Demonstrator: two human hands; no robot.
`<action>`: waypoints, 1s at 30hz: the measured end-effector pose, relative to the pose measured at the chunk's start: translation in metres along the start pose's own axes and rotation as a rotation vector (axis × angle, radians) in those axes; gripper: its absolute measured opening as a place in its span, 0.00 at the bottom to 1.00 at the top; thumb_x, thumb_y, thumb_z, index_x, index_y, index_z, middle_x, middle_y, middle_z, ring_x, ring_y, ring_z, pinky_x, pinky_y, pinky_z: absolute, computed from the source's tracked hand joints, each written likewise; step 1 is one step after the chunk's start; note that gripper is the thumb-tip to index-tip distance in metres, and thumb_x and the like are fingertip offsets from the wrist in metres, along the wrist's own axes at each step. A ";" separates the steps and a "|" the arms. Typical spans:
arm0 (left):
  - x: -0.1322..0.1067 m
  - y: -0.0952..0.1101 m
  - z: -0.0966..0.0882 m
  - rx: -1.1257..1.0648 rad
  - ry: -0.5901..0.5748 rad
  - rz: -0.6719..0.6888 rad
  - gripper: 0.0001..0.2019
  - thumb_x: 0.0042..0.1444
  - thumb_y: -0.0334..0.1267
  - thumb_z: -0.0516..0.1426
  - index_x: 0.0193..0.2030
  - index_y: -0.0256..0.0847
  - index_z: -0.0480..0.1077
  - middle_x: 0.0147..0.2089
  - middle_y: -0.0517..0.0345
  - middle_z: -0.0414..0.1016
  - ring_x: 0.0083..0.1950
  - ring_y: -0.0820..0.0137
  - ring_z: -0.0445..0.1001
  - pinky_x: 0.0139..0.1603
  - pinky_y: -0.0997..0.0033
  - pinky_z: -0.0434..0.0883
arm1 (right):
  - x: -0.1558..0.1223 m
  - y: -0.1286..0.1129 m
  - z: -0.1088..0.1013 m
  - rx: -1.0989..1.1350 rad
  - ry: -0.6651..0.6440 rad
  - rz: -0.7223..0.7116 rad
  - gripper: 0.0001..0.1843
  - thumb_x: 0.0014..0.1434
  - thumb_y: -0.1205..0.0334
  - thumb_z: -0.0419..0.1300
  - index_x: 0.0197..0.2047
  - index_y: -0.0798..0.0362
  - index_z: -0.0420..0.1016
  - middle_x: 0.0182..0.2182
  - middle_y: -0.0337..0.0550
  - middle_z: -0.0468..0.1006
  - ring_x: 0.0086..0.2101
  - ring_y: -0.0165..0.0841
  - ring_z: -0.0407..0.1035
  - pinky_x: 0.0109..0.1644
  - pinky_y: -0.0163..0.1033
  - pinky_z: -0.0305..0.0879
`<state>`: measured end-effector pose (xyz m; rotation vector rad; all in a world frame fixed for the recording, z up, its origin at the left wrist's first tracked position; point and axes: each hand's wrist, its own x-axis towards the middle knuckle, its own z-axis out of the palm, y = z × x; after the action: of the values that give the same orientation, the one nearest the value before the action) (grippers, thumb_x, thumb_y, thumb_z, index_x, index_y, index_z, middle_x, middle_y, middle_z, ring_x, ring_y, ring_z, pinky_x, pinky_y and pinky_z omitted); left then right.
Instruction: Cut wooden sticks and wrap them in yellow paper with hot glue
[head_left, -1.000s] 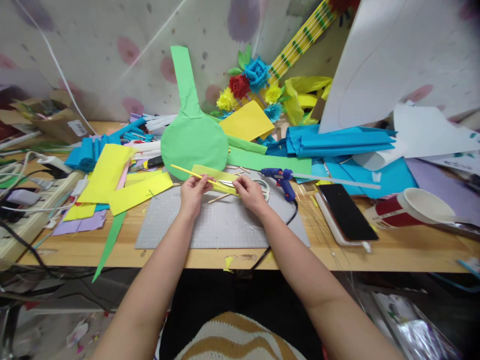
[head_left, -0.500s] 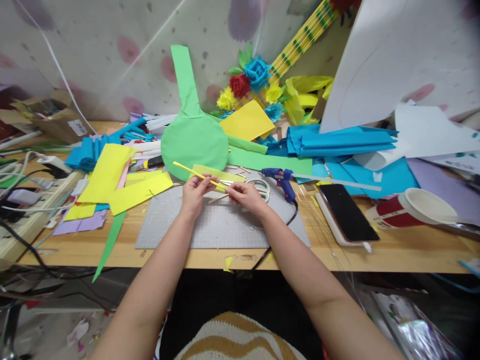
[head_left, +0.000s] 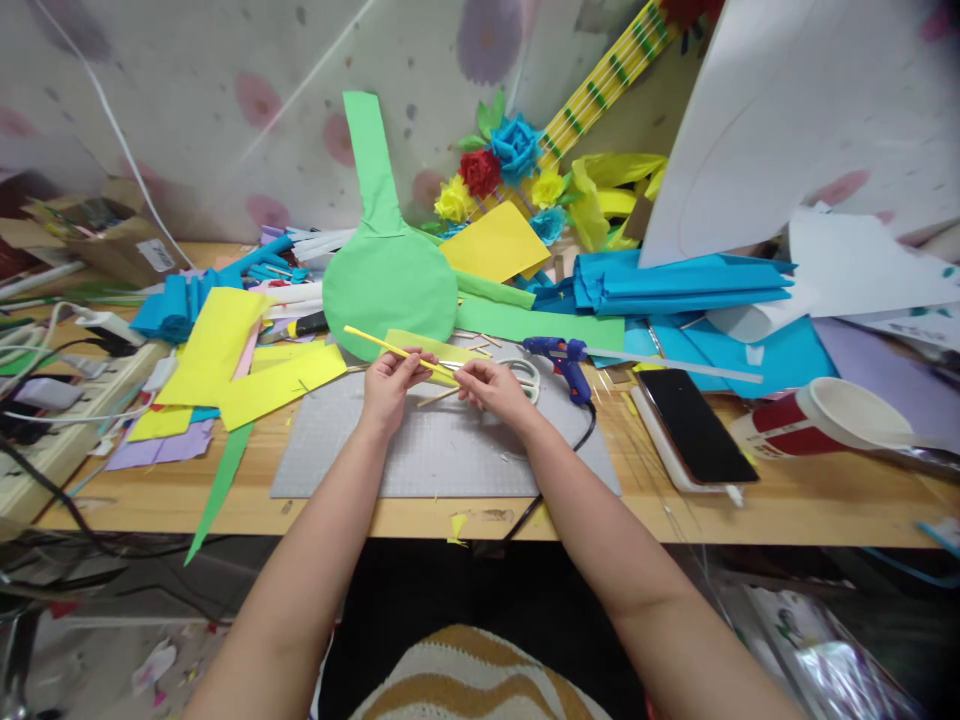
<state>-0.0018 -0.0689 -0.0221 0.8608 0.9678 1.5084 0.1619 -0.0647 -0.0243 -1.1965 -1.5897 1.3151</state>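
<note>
My left hand (head_left: 390,385) and my right hand (head_left: 495,388) meet over a grey cutting mat (head_left: 442,450). Both pinch a thin yellow paper stick (head_left: 379,344) that slants up to the left, the left hand near its middle, the right hand at its lower right end. A yellow-green paper piece (head_left: 427,345) lies just behind the fingers. Scissors (head_left: 525,372) with pale handles rest on the mat beside my right hand. A large green paddle-shaped paper cutout (head_left: 386,275) lies behind.
A blue glue gun (head_left: 559,356) with its black cord lies right of the hands. A phone (head_left: 694,425) and a tipped red paper cup (head_left: 817,415) are further right. Yellow sheets (head_left: 225,355), blue paper stacks (head_left: 675,285), paper flowers (head_left: 499,170) and a power strip (head_left: 60,410) crowd the table.
My right hand slid left along the stick, from over the scissors toward my left hand. The stick's free end tilted slightly. My left hand stayed put.
</note>
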 end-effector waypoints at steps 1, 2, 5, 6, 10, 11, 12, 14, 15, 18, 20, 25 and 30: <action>-0.001 0.000 0.001 0.011 -0.003 -0.008 0.15 0.40 0.41 0.64 0.34 0.35 0.69 0.32 0.53 0.77 0.36 0.67 0.77 0.37 0.70 0.72 | 0.001 0.000 0.002 -0.022 0.036 -0.006 0.19 0.49 0.45 0.57 0.26 0.54 0.66 0.18 0.36 0.70 0.17 0.23 0.58 0.21 0.30 0.54; -0.001 0.000 0.002 0.020 -0.004 -0.014 0.15 0.40 0.41 0.64 0.33 0.35 0.69 0.31 0.52 0.77 0.36 0.67 0.77 0.37 0.69 0.72 | 0.002 0.001 0.003 -0.042 0.064 -0.011 0.19 0.49 0.45 0.56 0.24 0.54 0.66 0.17 0.35 0.69 0.16 0.23 0.57 0.21 0.30 0.54; -0.001 -0.001 0.004 0.031 0.004 -0.021 0.15 0.40 0.41 0.64 0.33 0.35 0.69 0.31 0.53 0.77 0.35 0.67 0.77 0.37 0.69 0.72 | 0.005 0.006 0.004 -0.043 0.052 -0.019 0.18 0.48 0.46 0.58 0.23 0.53 0.65 0.16 0.34 0.68 0.16 0.23 0.56 0.20 0.30 0.53; -0.001 -0.001 0.004 0.031 0.011 -0.022 0.15 0.40 0.41 0.64 0.33 0.35 0.69 0.31 0.53 0.77 0.35 0.68 0.77 0.37 0.70 0.72 | 0.005 0.007 0.003 -0.022 0.020 -0.022 0.17 0.47 0.46 0.58 0.24 0.53 0.65 0.16 0.34 0.68 0.16 0.23 0.56 0.20 0.30 0.53; 0.002 -0.004 0.001 0.023 0.027 -0.032 0.14 0.42 0.40 0.63 0.33 0.35 0.69 0.32 0.52 0.77 0.35 0.68 0.77 0.35 0.72 0.72 | 0.005 0.011 -0.006 0.094 -0.125 -0.025 0.17 0.44 0.49 0.62 0.30 0.53 0.65 0.19 0.34 0.70 0.18 0.24 0.61 0.22 0.32 0.59; 0.003 -0.005 0.000 0.019 0.028 -0.034 0.14 0.42 0.40 0.63 0.33 0.35 0.69 0.32 0.52 0.77 0.35 0.69 0.77 0.35 0.72 0.72 | 0.004 0.010 -0.008 0.115 -0.148 -0.018 0.17 0.43 0.50 0.62 0.31 0.53 0.65 0.20 0.34 0.71 0.19 0.24 0.62 0.24 0.32 0.61; 0.004 -0.005 -0.001 0.015 0.028 -0.036 0.14 0.42 0.40 0.63 0.34 0.35 0.69 0.32 0.52 0.77 0.35 0.69 0.77 0.34 0.73 0.72 | 0.003 0.009 -0.009 0.127 -0.160 -0.008 0.18 0.43 0.50 0.63 0.32 0.53 0.65 0.21 0.34 0.71 0.19 0.24 0.63 0.25 0.32 0.62; 0.004 -0.006 -0.002 0.010 0.026 -0.038 0.14 0.42 0.40 0.63 0.33 0.35 0.69 0.33 0.52 0.77 0.34 0.70 0.77 0.33 0.74 0.72 | 0.001 0.007 -0.011 0.120 -0.170 0.009 0.17 0.44 0.50 0.62 0.31 0.53 0.66 0.21 0.35 0.71 0.19 0.24 0.63 0.25 0.32 0.62; 0.004 -0.006 -0.002 0.010 0.024 -0.039 0.14 0.42 0.41 0.63 0.33 0.35 0.69 0.32 0.52 0.77 0.34 0.70 0.77 0.33 0.75 0.72 | 0.000 0.006 -0.011 0.104 -0.171 0.012 0.17 0.45 0.49 0.61 0.30 0.54 0.66 0.21 0.35 0.71 0.19 0.24 0.63 0.24 0.32 0.62; 0.004 -0.007 -0.001 0.015 0.023 -0.051 0.13 0.42 0.40 0.63 0.32 0.35 0.69 0.32 0.53 0.77 0.33 0.71 0.77 0.33 0.75 0.72 | -0.002 0.004 -0.010 0.028 -0.168 -0.004 0.17 0.49 0.48 0.58 0.26 0.54 0.65 0.19 0.34 0.69 0.16 0.22 0.60 0.21 0.30 0.58; 0.004 -0.008 0.000 0.017 0.026 -0.065 0.13 0.43 0.40 0.63 0.32 0.35 0.69 0.32 0.52 0.77 0.33 0.70 0.77 0.33 0.75 0.72 | -0.003 0.004 -0.009 -0.011 -0.152 -0.019 0.16 0.50 0.48 0.58 0.26 0.54 0.64 0.18 0.34 0.69 0.16 0.22 0.59 0.20 0.30 0.56; 0.006 -0.008 -0.002 -0.006 0.065 -0.071 0.12 0.43 0.40 0.63 0.31 0.34 0.69 0.31 0.53 0.77 0.32 0.72 0.76 0.33 0.76 0.72 | -0.001 0.005 -0.016 -0.081 -0.119 0.003 0.15 0.52 0.50 0.56 0.27 0.54 0.66 0.19 0.36 0.71 0.17 0.23 0.60 0.22 0.31 0.57; 0.010 -0.005 -0.006 -0.040 0.195 -0.048 0.13 0.42 0.41 0.63 0.28 0.34 0.68 0.28 0.56 0.76 0.25 0.78 0.73 0.28 0.80 0.71 | -0.007 -0.005 -0.036 -0.734 0.070 0.038 0.06 0.53 0.62 0.54 0.29 0.53 0.70 0.26 0.41 0.75 0.29 0.30 0.67 0.33 0.33 0.58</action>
<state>-0.0063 -0.0594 -0.0290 0.6657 1.0881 1.5866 0.1970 -0.0613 -0.0115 -1.6773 -2.0820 0.6937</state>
